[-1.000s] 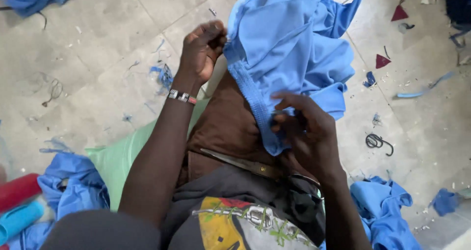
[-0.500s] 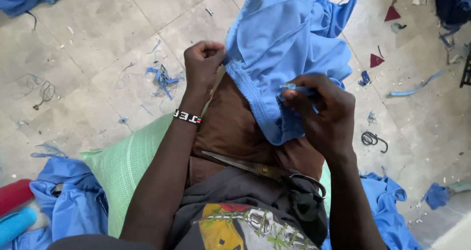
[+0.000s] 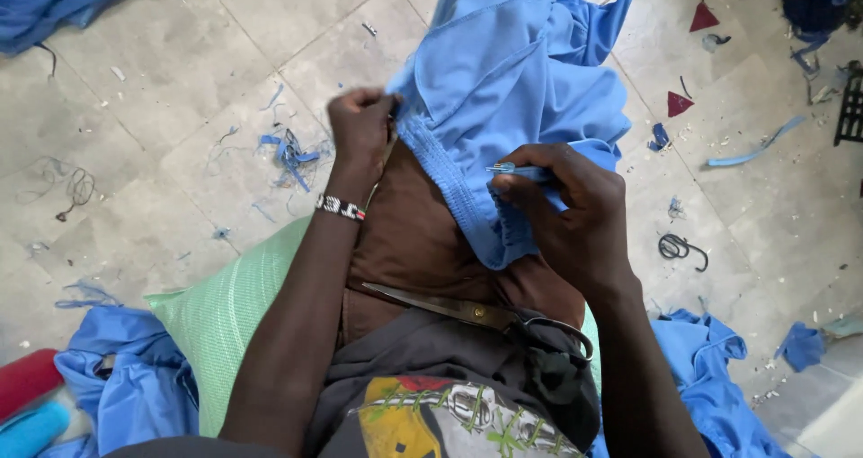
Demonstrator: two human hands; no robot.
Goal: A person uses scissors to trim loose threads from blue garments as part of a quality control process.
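Both hands have shifted along the hem since the earlier frames: the right hand (image 3: 575, 220) has lifted from low on the seam to mid-hem, and the left hand (image 3: 361, 127) has drawn the cloth taut.

Draped over the person's lap and brown trousers (image 3: 413, 233), the blue garment (image 3: 512, 71) has its thick stitched hem (image 3: 454, 184) stretched between the hands. The left hand's fingers are closed in a fist on the hem's upper end; a beaded bracelet (image 3: 340, 208) sits on that wrist. The right hand's fingers pinch a thin, pale blue tool (image 3: 502, 168), too small to identify, its tip at the hem. Judging from this, the work is moving stepwise along the seam. Scissors (image 3: 467, 311) rest unused across the lap, and thread scraps (image 3: 288, 150) litter the floor (image 3: 162, 89).
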